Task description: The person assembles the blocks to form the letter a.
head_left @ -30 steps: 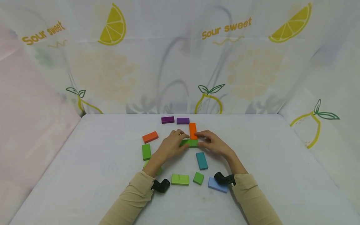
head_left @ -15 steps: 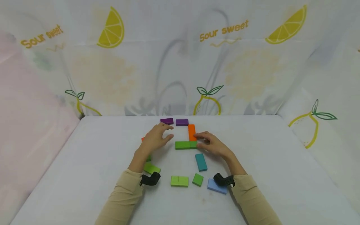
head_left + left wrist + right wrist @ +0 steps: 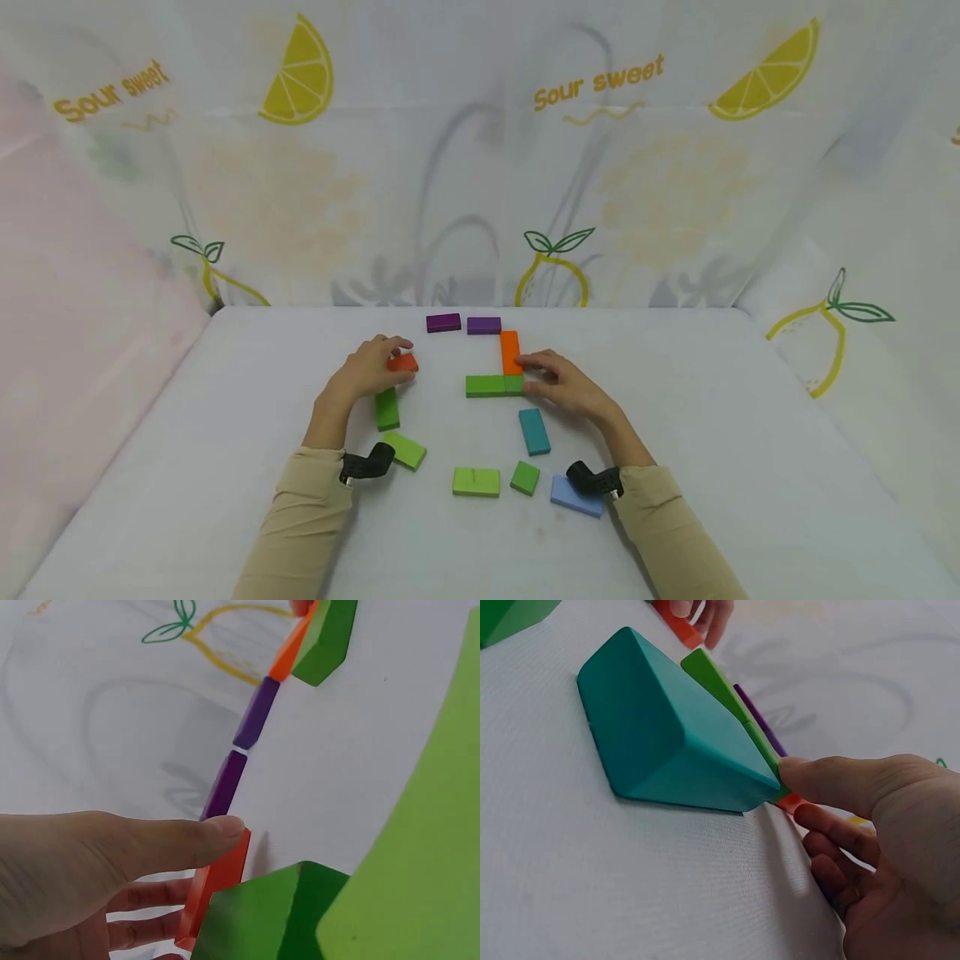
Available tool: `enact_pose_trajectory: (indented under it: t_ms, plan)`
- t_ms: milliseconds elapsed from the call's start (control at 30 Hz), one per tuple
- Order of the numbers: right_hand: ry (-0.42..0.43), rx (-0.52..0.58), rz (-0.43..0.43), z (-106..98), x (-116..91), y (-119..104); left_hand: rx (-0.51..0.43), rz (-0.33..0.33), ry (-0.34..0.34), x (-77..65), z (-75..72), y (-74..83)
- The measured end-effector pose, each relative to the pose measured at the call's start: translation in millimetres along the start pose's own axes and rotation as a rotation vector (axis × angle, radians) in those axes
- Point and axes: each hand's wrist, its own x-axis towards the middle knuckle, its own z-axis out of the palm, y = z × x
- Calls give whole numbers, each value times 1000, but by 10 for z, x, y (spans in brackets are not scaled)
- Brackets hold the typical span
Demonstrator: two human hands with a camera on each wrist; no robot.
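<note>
A red-orange block (image 3: 402,363) lies on the table (image 3: 675,375) between the thumb and fingers of the left hand (image 3: 366,367); whether they pinch it I cannot tell. Just nearer lies a green block (image 3: 387,411), then a lime block (image 3: 406,450). The right hand (image 3: 566,385) has thumb and forefinger parted, at the edges of an orange block (image 3: 509,350) and a short green piece (image 3: 513,385), which adjoins a long green bar (image 3: 485,386). Nearby lie a teal block (image 3: 535,432) and, farther back, two purple blocks (image 3: 443,322).
</note>
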Motion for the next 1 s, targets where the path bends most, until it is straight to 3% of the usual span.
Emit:
enact_pose_trajectory:
  t_ms: [533, 800, 1000]
  plan:
    - [-3, 16, 12, 14, 4, -12, 48, -107, 25, -30, 30, 126]
    - [-1, -10, 1, 0, 26, -1, 61, -93, 44, -2, 45, 110]
    - [-4, 7, 11, -1, 26, 7, -36, -57, 17, 9, 54, 150]
